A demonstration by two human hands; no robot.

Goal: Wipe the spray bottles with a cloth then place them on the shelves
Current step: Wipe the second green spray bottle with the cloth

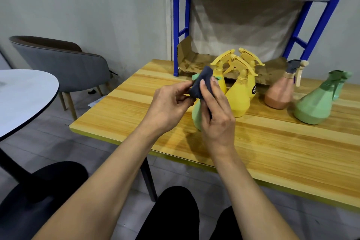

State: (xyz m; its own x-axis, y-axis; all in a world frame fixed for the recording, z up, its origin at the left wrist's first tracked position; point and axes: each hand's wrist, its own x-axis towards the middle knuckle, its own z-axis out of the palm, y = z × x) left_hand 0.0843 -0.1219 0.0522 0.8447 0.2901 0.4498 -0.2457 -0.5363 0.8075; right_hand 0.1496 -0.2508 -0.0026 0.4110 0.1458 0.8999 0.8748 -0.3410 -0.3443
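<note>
A green spray bottle is held above the wooden table, mostly hidden behind my right hand, which grips its body. A dark grey cloth is wrapped over the bottle's top. My left hand pinches the cloth's left end. Behind them stand three yellow spray bottles. Further right stand a terracotta bottle with a grey trigger and a green bottle, with a second green one partly hidden behind it. The blue shelf rack stands at the table's back.
Cardboard sheets line the rack's shelves, and a beige cloth hangs behind them. A grey chair and a round white table stand to the left. A black chair and my legs are at the bottom.
</note>
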